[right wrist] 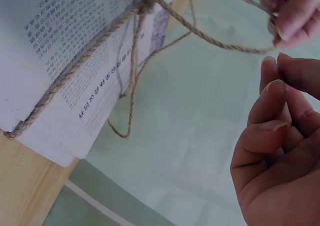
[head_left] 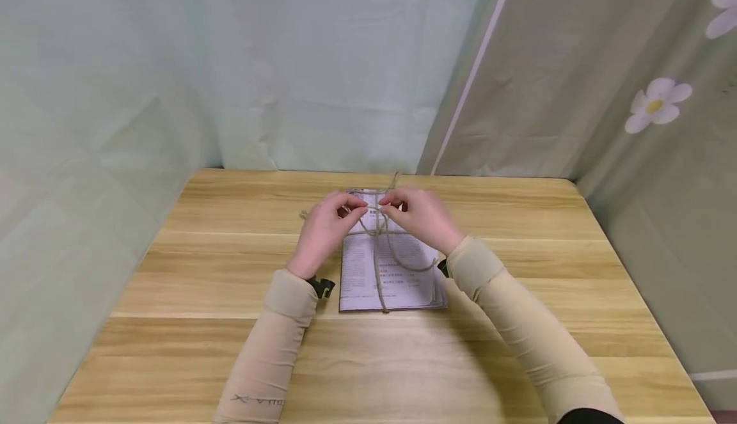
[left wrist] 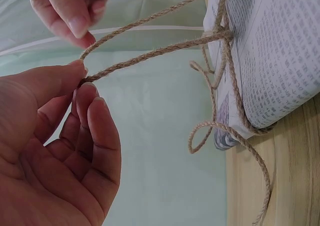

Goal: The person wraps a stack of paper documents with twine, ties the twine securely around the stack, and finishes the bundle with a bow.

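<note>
A bundle of printed sheets (head_left: 357, 277), folded like newspaper, lies on the table wrapped lengthwise and crosswise with brown twine (left wrist: 155, 50). The strands cross at a knot (right wrist: 146, 5) on its top face. Above the bundle, my left hand (head_left: 328, 226) pinches a raised strand between thumb and fingertips. My right hand (head_left: 423, 216) is close opposite, its thumb and index fingertips together beside the bend of that strand. Whether the twine lies between those fingertips is hidden. A loose loop of twine (left wrist: 200, 141) hangs off the bundle's far side.
The wooden table (head_left: 230, 341) extends around the bundle. Pale green curtains (head_left: 345, 66) hang behind it and at the left, and a flowered curtain (head_left: 656, 149) hangs at the right. One loose twine end (head_left: 423, 269) trails across the bundle's right side.
</note>
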Action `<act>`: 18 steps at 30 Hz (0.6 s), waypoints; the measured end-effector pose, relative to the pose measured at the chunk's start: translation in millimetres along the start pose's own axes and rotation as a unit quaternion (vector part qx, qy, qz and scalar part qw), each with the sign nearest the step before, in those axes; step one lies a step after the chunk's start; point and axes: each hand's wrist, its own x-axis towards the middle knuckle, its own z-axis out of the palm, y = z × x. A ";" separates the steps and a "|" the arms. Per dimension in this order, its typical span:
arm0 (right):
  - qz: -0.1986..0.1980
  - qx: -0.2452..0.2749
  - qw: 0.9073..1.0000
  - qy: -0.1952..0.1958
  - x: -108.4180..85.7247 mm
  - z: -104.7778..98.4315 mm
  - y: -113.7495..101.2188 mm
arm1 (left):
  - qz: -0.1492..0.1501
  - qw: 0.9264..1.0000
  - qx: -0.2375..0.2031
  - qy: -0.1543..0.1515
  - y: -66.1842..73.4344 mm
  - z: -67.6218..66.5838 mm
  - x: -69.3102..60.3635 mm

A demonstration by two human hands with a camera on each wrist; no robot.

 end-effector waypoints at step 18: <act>-0.033 -0.051 0.998 0.009 5.9 12.5 -2.3 | -0.020 1.000 -0.015 -0.004 1.4 -5.4 -2.3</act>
